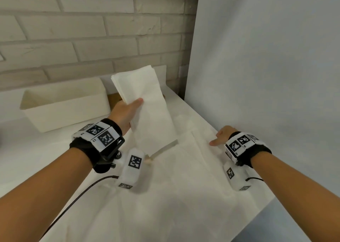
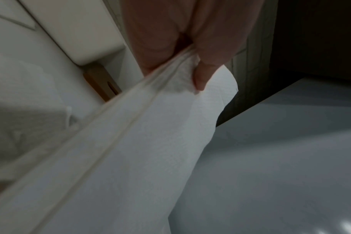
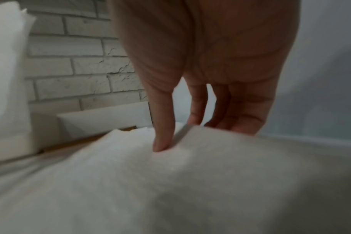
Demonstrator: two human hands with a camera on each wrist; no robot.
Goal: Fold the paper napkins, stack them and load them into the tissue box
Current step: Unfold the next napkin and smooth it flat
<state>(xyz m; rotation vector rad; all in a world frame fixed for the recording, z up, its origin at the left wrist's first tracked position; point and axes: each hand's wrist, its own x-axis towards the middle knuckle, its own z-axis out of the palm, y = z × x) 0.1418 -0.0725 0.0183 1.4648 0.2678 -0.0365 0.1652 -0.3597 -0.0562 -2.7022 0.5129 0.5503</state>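
Note:
My left hand grips a stack of folded white napkins and holds it tilted above the table, thumb on top. In the left wrist view the thumb pinches the napkin stack against the palm. The open white tissue box stands at the back left, just left of the held stack. Unfolded white napkins lie spread flat over the table. My right hand rests at their far right edge. Its thumb presses the paper, and its straight fingers reach past the edge.
A brown wooden lid lies behind the box by the brick wall. A thin pale strip lies on the paper below the held stack. A white panel closes the right side, and the table edge runs near my right arm.

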